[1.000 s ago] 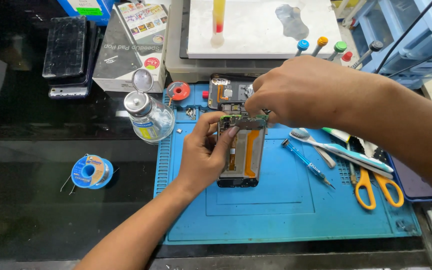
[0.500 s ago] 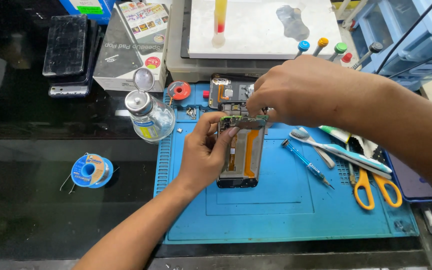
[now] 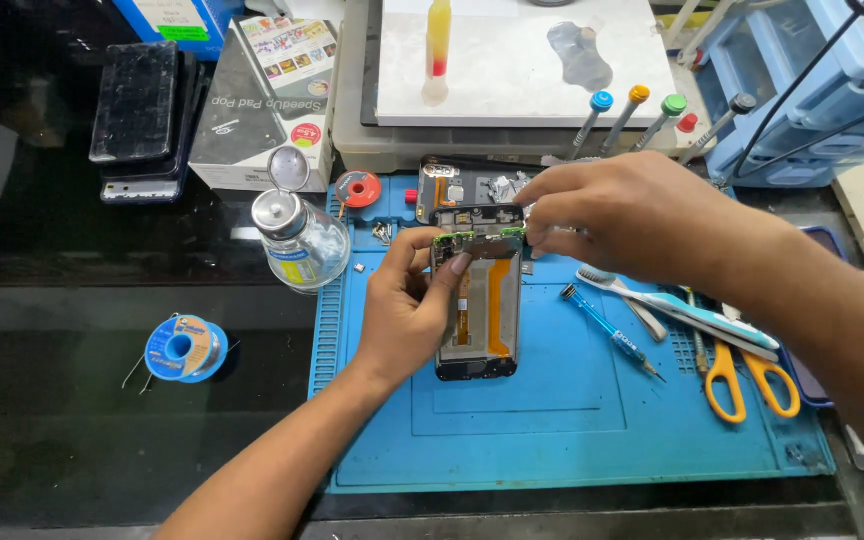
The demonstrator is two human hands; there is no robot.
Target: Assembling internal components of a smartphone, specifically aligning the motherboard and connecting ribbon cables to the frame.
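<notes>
- The opened phone (image 3: 480, 300) is lying on the blue work mat (image 3: 572, 420), slightly left of the mat's centre, back cover off, orange flex and green board edge exposed.
- The left hand (image 3: 407, 310) is clamping the phone's left edge, thumb and fingers closed around the frame.
- The right hand (image 3: 632, 215) is pinching at the phone's far end, fingertips (image 3: 537, 238) pressed together on the top corner; whether a small part is sitting between them cannot be told.
- Risk: a pull at an angle is likely to be tearing the orange flex or bending the board, because the frame is being held along one side only.
- Risk: loose small screws (image 3: 382, 232) are lying just beyond the left hand; a sliding wrist could be scattering them.
- Risk: the glass solvent bottle (image 3: 297, 240) is standing just left of the phone with its cap open; a left-elbow nudge could be tipping it.
- To the right, a blue screwdriver (image 3: 612, 335), toothbrush (image 3: 672, 305) and yellow-handled scissors (image 3: 742, 375) are crowding the right forearm's path.
- A solder spool (image 3: 184, 348) is sitting well apart at the left.
</notes>
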